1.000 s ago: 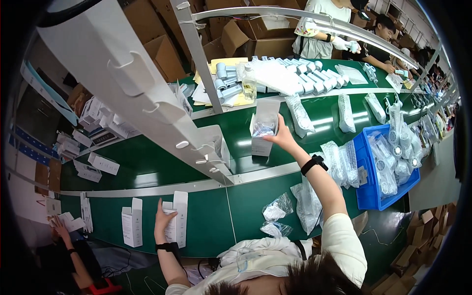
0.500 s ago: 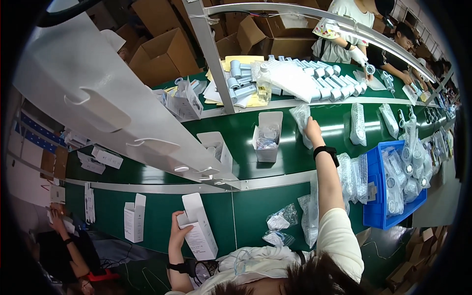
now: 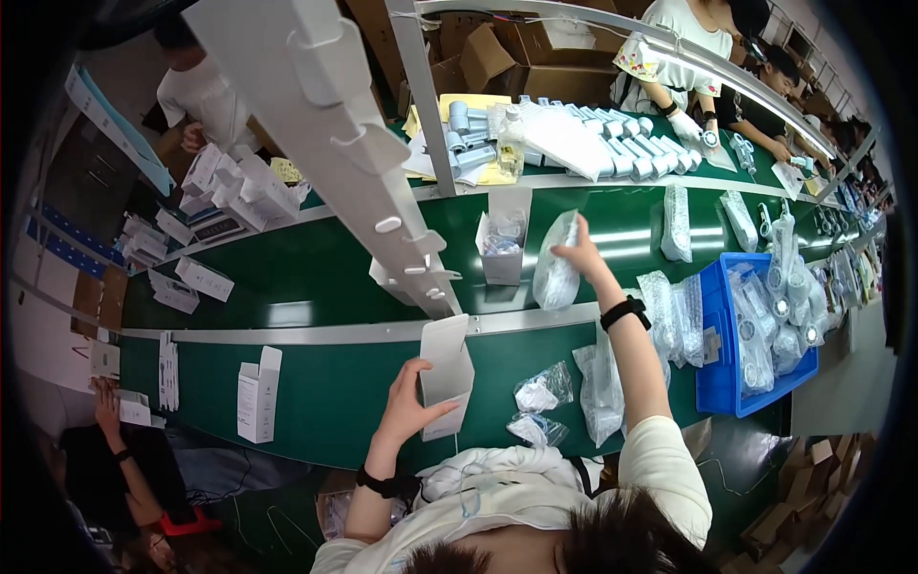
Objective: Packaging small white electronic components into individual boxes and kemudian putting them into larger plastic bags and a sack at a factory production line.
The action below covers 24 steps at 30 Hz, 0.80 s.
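Observation:
My left hand (image 3: 409, 406) holds an open white carton (image 3: 446, 370) upright over the near green table, its flap raised. My right hand (image 3: 580, 253) reaches out over the green conveyor belt (image 3: 287, 277) and grips a clear plastic bag (image 3: 556, 270) holding a white part. Just left of that bag an open white box (image 3: 502, 247) with a bagged item inside stands on the belt. A black band circles each of my wrists.
A blue bin (image 3: 746, 354) of bagged parts sits at my right, with loose bags (image 3: 598, 383) beside it. A white carton (image 3: 258, 394) stands at my left. A white overhead rail (image 3: 335, 134) crosses the belt. Other people work across the belt and at the lower left.
My right hand has taken hold of a bagged part on the belt and drawn it toward me. My left hand has lifted the white carton higher and more upright.

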Motion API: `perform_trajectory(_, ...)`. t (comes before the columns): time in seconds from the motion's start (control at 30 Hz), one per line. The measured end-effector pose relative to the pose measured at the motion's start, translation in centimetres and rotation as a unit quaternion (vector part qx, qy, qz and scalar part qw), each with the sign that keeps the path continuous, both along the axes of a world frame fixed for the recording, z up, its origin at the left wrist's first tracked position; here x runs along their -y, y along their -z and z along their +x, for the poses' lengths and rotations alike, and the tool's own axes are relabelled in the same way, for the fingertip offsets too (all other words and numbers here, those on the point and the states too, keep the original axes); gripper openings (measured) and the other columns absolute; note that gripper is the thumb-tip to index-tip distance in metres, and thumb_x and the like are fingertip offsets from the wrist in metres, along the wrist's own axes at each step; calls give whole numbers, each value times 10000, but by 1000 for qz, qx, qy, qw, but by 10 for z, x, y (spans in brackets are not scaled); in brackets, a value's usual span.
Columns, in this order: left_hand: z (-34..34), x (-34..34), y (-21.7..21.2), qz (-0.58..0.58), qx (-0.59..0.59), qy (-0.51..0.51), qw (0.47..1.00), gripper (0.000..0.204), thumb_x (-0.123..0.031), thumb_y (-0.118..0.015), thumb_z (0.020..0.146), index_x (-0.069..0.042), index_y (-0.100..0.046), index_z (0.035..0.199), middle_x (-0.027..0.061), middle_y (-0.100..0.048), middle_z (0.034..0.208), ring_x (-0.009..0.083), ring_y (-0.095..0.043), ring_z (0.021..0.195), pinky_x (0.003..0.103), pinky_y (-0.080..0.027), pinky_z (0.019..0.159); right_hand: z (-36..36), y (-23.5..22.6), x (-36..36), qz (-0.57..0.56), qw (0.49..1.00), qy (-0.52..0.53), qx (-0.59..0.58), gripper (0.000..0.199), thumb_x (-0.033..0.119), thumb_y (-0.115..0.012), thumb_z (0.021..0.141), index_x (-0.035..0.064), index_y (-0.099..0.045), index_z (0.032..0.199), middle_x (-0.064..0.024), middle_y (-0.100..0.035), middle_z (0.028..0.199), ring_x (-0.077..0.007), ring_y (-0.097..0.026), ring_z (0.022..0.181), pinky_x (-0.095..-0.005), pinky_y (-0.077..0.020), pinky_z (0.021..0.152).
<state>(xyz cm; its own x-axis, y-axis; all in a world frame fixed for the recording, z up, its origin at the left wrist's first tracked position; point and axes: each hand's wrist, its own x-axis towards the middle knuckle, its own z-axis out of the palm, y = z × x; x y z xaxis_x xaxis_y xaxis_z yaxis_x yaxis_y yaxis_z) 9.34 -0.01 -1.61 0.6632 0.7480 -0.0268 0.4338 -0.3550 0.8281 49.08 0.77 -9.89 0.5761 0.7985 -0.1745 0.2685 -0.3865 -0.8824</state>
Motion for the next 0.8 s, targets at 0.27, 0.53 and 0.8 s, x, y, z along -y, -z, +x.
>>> perform_trajectory(0.27,49,30,-17,36,27,-12,999,726,-213,-797,553,-64,-290,1051,190,-489,1026,304,-536,945,373,-438,775,-173,-146,77,456,782,226,-359,593,39,-565,775,90,-229,1261,-126,-445,1099,-226,-481,997,-322,-412,842)
perform_trajectory(0.53,38,50,7,204,226,-85,949,722,-188,-807,550,-35,-263,999,247,-482,1049,348,-546,917,383,-464,722,-229,-120,93,416,896,49,146,663,80,-722,653,98,-315,1176,-129,-365,1170,-240,-389,1058,-351,-330,890)
perform_trajectory(0.8,26,56,-4,102,125,-86,983,726,-189,-808,551,-39,-249,988,247,-443,1109,351,-550,905,398,-462,703,-204,-124,98,471,827,-71,297,699,167,-772,599,102,-361,1162,-165,-386,1172,-335,-390,1046,-436,-328,879)
